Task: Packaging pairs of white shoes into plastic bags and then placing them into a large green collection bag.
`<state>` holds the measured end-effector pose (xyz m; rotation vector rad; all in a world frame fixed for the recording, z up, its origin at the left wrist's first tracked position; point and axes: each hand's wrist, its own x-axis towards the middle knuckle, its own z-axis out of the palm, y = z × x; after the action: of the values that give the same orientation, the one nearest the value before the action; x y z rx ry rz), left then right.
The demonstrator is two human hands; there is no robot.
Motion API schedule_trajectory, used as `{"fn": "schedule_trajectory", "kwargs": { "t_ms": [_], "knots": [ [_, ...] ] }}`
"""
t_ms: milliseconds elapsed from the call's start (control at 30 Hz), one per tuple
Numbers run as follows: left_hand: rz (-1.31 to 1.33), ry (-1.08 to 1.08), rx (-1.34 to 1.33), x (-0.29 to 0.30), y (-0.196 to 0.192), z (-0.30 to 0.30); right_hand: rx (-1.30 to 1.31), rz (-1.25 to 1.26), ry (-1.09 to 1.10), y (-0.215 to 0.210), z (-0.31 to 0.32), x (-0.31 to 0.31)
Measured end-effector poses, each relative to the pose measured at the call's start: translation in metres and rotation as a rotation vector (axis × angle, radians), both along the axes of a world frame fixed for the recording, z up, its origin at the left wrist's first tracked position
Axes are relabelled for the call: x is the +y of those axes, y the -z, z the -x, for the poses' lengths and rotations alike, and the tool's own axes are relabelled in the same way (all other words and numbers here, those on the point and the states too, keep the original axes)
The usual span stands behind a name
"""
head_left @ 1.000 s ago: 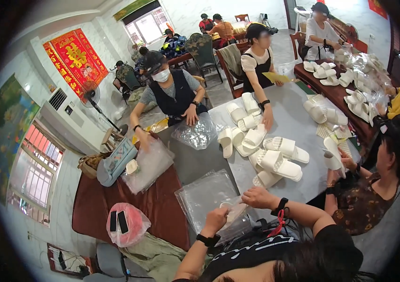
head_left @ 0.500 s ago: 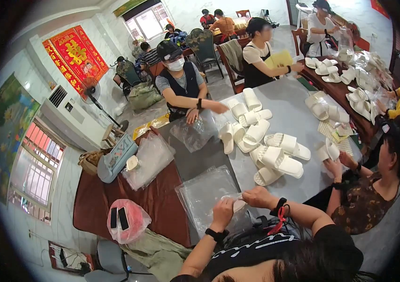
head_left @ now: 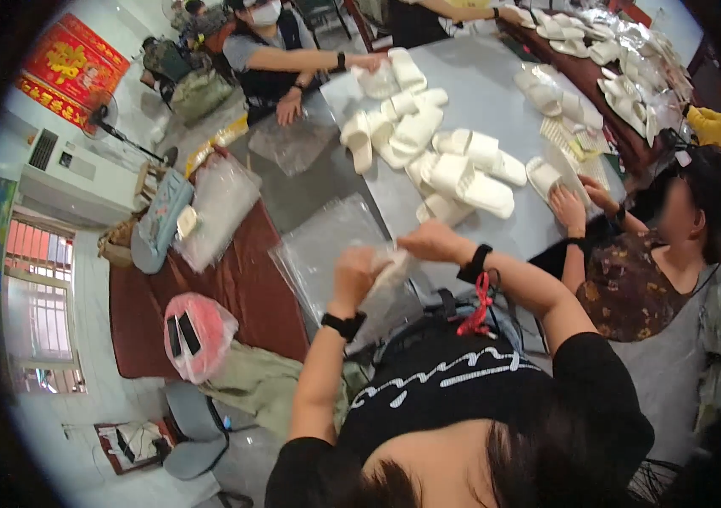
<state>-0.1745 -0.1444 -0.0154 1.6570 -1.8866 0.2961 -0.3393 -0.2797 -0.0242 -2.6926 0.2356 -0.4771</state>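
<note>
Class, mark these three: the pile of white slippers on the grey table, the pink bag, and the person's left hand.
pile of white slippers (head_left: 453, 173), head view, top of a middle slipper
pink bag (head_left: 199, 334), head view, its front
left hand (head_left: 353, 269), head view, back of the hand

White slipper (head_left: 392, 269) between left hand (head_left: 352, 273) and right hand (head_left: 430, 242) blurred, mostly covered by fingers and clear bag (head_left: 326, 254); grip unclear. Far slippers (head_left: 631, 51) beyond right hand cut off.

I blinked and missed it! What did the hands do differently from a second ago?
Both hands came together: the left hand and right hand now grip one white slipper in a clear bag. The slipper pile on the grey table stayed put.
</note>
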Motion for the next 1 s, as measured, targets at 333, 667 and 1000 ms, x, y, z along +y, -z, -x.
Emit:
{"fn": "schedule_trajectory", "kwargs": {
  "t_ms": [333,667,1000],
  "knots": [
    [-0.199,-0.224,0.015,0.019,0.007,-0.021,-0.067,-0.174,0.042,-0.007,0.0,-0.015],
    [-0.2,-0.343,0.094,0.02,0.015,-0.018,-0.144,-0.233,0.107,-0.005,0.003,-0.025],
    [-0.125,-0.33,0.076,0.039,0.009,-0.033,-0.078,-0.518,0.19,-0.008,0.027,-0.044]
  ]
}}
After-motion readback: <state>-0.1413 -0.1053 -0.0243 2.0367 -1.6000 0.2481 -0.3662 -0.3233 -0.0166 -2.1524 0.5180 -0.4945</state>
